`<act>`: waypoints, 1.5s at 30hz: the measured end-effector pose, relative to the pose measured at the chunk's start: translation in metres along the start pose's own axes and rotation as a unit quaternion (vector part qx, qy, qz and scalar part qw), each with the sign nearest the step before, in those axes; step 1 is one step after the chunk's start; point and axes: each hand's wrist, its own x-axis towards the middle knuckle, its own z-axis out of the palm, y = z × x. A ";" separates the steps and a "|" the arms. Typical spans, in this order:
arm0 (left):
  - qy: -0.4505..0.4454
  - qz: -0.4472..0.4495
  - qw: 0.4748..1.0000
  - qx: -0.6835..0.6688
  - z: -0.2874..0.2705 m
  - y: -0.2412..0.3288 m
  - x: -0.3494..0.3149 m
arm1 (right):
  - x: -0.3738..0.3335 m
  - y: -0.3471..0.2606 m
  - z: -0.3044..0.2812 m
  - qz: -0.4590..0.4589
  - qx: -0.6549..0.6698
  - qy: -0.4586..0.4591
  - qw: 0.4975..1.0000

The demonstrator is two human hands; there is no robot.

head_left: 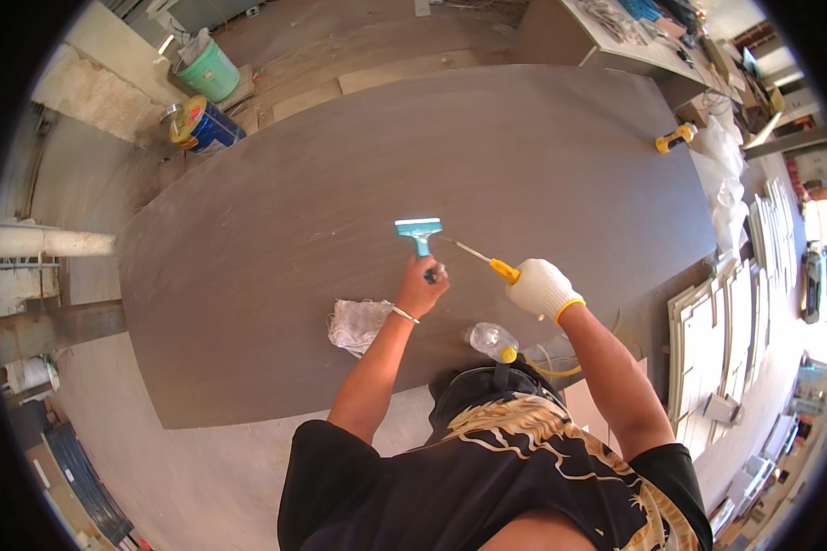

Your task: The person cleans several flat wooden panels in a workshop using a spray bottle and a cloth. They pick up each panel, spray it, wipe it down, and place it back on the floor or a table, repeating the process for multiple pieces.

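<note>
Bare, with a thin bracelet at the wrist, my left hand (423, 286) is closed round the handle of a teal scraper (420, 230), its wide blade pointing away from me. My right hand (542, 288) wears a white knit glove with a yellow cuff. It grips a yellow-handled screwdriver (504, 270), whose thin metal shaft points left toward the scraper, tip just apart from it. Both tools are above a large grey-brown board (276, 248). A folded whitish cloth (358, 325) lies left of my left forearm. Between my arms, near my waist, is a clear plastic bottle (489, 340) with a yellow cap.
A yellow-and-black tool (675, 138) lies at the board's far right corner. Beyond the far left edge stand a green bucket (213, 73) and a blue-and-yellow drum (207, 126). Stacked white panels (708, 340) are at the right, and a cluttered bench (606, 32) is at the back right.
</note>
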 end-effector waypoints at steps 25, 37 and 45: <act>0.384 -0.163 0.840 0.346 -0.030 -0.121 -0.132 | 0.032 -0.012 0.072 -0.045 -0.135 0.036 0.989; 0.286 -0.037 0.906 0.308 0.002 -0.134 0.000 | 0.018 0.057 0.054 -0.035 -0.083 -0.095 0.991; 0.274 -0.016 0.905 0.324 -0.034 -0.157 0.065 | -0.039 0.235 0.053 0.168 -0.008 -0.085 0.982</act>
